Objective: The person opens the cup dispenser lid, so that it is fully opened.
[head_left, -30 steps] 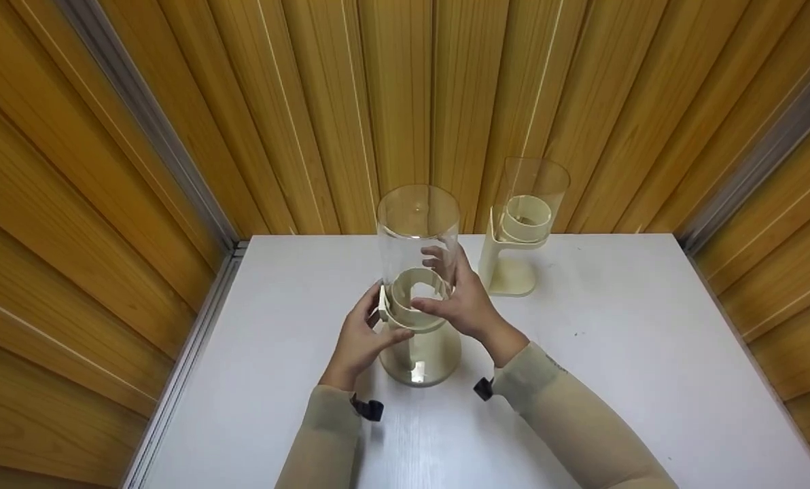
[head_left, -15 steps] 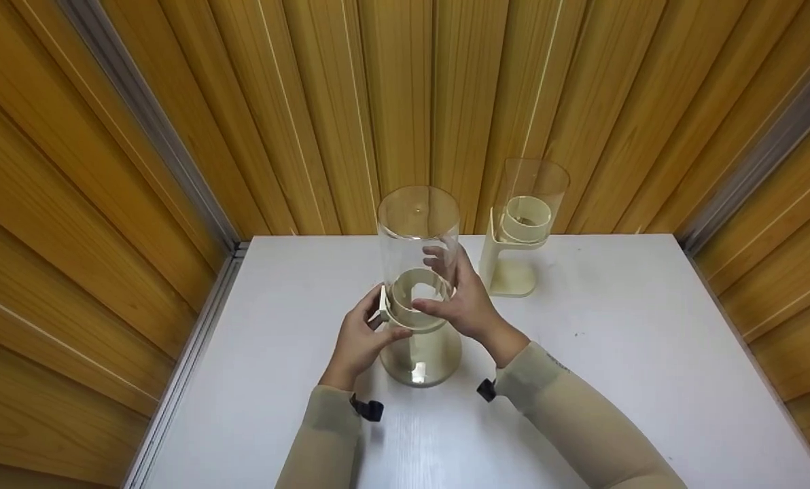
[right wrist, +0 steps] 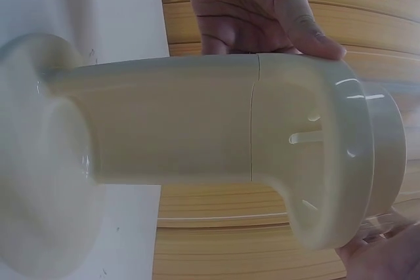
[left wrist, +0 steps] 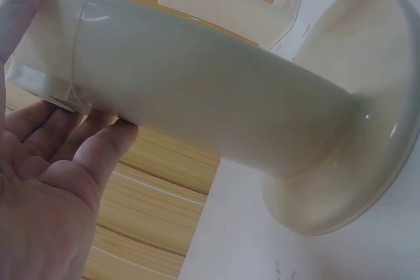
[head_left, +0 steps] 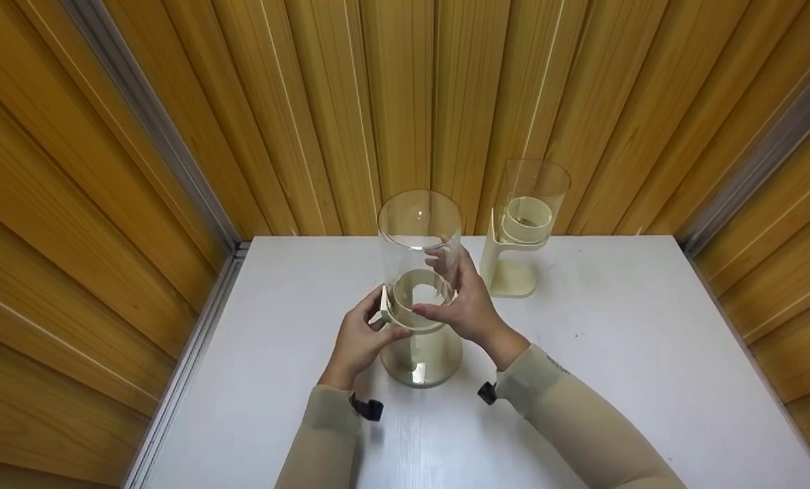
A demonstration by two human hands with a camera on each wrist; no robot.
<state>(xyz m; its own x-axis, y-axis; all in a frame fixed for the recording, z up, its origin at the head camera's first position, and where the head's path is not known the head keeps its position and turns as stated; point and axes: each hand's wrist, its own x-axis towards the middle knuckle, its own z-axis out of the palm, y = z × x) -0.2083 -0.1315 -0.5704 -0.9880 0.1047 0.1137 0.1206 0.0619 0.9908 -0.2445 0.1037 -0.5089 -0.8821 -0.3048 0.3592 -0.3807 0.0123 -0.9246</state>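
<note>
A cream stand (head_left: 415, 353) with a round base is on the table at the centre, a clear cylinder (head_left: 418, 224) upright in its top ring. My left hand (head_left: 364, 336) grips the stand near its ring from the left, thumb in front. In the left wrist view, its fingertips (left wrist: 118, 132) touch the column's upper part. My right hand (head_left: 473, 305) holds the cylinder's lower part, thumb in front and fingers seen through the clear wall behind. The right wrist view shows the ring's hollow underside (right wrist: 305, 136), with the right hand partly cut off at the lower right.
A second cream stand (head_left: 488, 268) with a flat rounded base and its own clear tube (head_left: 537, 180) stands behind to the right. The white table (head_left: 276, 285) ends at a wood-panelled wall (head_left: 398, 102), with grey metal posts in the corners.
The clear cylinder's top rim is slightly lower in the head view. Both hands keep nearly the same places and grips, and the second stand stays put.
</note>
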